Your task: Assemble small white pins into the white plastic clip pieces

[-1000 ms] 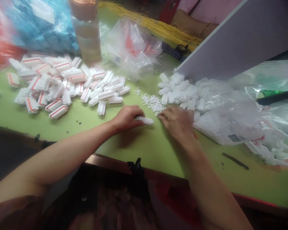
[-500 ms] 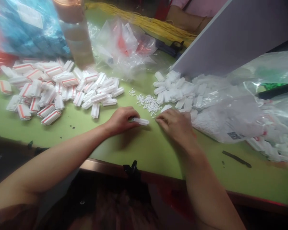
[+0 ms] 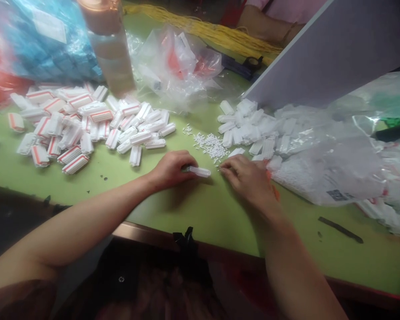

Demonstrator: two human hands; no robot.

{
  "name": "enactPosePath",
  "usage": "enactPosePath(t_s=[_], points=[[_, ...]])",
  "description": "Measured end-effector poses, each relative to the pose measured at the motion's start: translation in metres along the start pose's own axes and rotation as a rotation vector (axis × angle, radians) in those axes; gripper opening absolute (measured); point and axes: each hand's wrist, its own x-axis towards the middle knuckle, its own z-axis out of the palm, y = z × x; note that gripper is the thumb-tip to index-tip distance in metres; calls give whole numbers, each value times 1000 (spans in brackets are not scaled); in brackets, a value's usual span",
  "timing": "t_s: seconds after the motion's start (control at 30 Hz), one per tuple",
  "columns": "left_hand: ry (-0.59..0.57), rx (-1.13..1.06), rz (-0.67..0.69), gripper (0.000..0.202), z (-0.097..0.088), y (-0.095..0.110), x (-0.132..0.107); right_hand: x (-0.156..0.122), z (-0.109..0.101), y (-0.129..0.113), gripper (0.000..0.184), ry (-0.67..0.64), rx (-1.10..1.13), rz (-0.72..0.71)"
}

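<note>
My left hand (image 3: 175, 168) is closed around one end of a small white plastic block (image 3: 200, 171), whose free end points right, just above the green table. Across from it, my right hand (image 3: 245, 178) has thumb and forefinger pinched together near the table. Whatever lies between those fingertips is too small to make out. Right beyond the fingertips is a scattered heap of tiny white pins (image 3: 211, 146). One white block (image 3: 236, 152) rests close behind the right hand's knuckles.
Left is a pile of white blocks with orange stripes (image 3: 76, 106); right, a heap of plain white blocks (image 3: 246, 118) beside a clear plastic bag (image 3: 323, 164). Behind stand a bottle (image 3: 111, 53) and a grey panel (image 3: 326, 53). A person's arm (image 3: 266, 26) shows beyond. A dark strip (image 3: 340, 230) lies right.
The whole view has shifted slightly, so everything appears a little farther right. Both hands keep nearly the same pose, the left one still gripping the white block.
</note>
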Motion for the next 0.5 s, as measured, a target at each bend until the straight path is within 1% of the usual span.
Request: enactPosePath(t_s=[0.13,0.27,0.37,0.5], points=[[26,-10,6,16,2,-1,-1,-1,0,-8,22,56,39,-61],[16,-2,11,15,1,-1,-1,-2,2,-18,26,125,39,-140],[6,7,12,15,0,-1,-1,-1,2,-25,24,154,-13,-175],[4,5,13,15,1,-2,0,0,3,-33,26,165,-145,-177]])
